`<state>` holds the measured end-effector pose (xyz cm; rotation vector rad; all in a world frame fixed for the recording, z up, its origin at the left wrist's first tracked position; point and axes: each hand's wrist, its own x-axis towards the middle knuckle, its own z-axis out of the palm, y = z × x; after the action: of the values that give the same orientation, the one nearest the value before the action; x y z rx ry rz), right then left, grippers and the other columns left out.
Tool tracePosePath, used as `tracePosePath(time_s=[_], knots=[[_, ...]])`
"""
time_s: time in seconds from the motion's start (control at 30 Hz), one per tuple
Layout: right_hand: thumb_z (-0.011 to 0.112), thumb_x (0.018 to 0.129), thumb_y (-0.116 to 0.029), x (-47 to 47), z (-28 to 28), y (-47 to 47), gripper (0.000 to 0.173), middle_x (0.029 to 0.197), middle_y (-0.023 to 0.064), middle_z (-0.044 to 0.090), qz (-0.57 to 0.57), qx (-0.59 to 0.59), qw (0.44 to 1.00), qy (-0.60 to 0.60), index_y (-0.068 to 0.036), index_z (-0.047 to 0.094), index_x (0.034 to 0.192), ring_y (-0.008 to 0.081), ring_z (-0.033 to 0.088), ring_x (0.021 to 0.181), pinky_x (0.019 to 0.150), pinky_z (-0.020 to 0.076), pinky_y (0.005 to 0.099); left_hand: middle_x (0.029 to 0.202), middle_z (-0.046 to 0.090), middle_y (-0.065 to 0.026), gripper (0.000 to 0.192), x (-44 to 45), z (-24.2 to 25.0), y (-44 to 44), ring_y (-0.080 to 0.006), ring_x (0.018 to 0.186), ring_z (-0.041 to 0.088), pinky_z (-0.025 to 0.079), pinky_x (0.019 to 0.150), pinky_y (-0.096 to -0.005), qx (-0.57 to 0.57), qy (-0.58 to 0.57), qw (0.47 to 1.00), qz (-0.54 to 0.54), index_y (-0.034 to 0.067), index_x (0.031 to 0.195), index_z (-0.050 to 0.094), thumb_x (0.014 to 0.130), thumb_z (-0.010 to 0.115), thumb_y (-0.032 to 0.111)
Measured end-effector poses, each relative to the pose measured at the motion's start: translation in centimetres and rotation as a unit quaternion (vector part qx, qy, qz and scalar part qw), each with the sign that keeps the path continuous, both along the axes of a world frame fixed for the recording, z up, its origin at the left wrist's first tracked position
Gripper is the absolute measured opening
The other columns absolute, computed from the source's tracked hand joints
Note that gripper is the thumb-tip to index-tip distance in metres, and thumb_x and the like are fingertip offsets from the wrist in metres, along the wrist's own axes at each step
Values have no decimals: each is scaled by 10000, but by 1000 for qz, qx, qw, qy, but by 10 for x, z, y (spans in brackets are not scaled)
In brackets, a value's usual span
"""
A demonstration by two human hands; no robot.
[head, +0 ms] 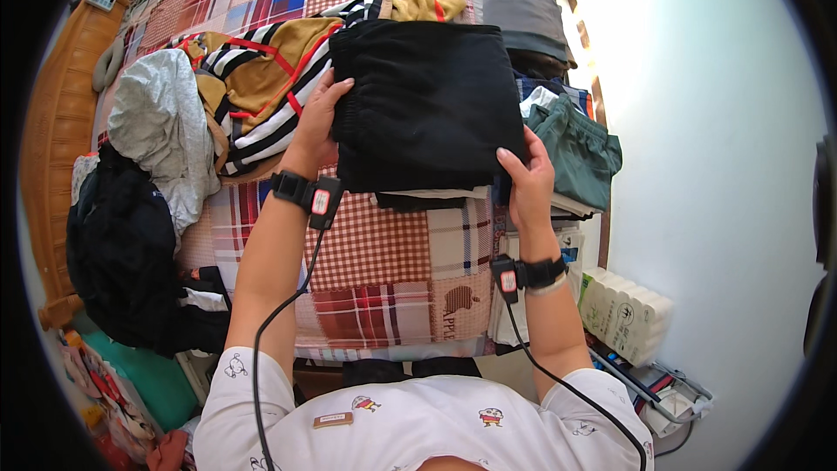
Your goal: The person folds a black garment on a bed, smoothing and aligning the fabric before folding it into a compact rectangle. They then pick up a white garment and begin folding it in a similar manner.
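Note:
Both hands hold a folded black garment (425,104) with a gathered elastic edge, over a bed with a patchwork plaid cover (373,242). My left hand (322,111) grips its left side, the thumb on top. My right hand (531,173) grips its lower right corner, the thumb also on top. Under its near edge show white and black folded cloths (425,199); whether they touch it cannot be told. Left of it lies a tan, black, white and red striped cloth (261,78), loosely spread. The fingers under the black garment are hidden.
At the left lie a grey garment (160,124) and a heap of black clothes (121,248). Folded grey clothes (523,16) and green shorts (572,150) lie at the right, near the white wall (706,144). A wrapped pack of paper rolls (624,314) stands lower right. Cables hang from both wrists.

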<state>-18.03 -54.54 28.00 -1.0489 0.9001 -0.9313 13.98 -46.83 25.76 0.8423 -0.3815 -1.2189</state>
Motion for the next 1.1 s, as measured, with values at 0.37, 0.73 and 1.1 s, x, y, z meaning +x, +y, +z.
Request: tracePosePath(time_s=[0.37,0.73,1.1], knots=[[708,888,-30,-7,-63,31,567,1299,101,605,-25,105,994,6,64,470,1393,161,570,1180,1054,425,300,1129,674,-97,348,2,-53,7,-182,950,682,570,835,-305,148,-73,986,6,-13,1296,520,976,599,97],[652,960,-301,-7,-25,23,628,1517,223,405,-36,-200,916,347,-15,429,1473,360,378,1413,1158,307,427,1453,499,-214,626,-9,-19,13,-374,1356,464,344,1143,-429,165,-653,719,170,46,1481,415,927,666,193],[354,983,-671,95,-79,-35,708,1689,124,58,188,-361,659,632,-336,239,1596,373,-10,1549,1156,-15,697,1686,126,-62,741,-50,-52,-21,-333,1555,-30,-12,1174,-677,188,-868,447,-109,323,1570,330,945,393,716]])
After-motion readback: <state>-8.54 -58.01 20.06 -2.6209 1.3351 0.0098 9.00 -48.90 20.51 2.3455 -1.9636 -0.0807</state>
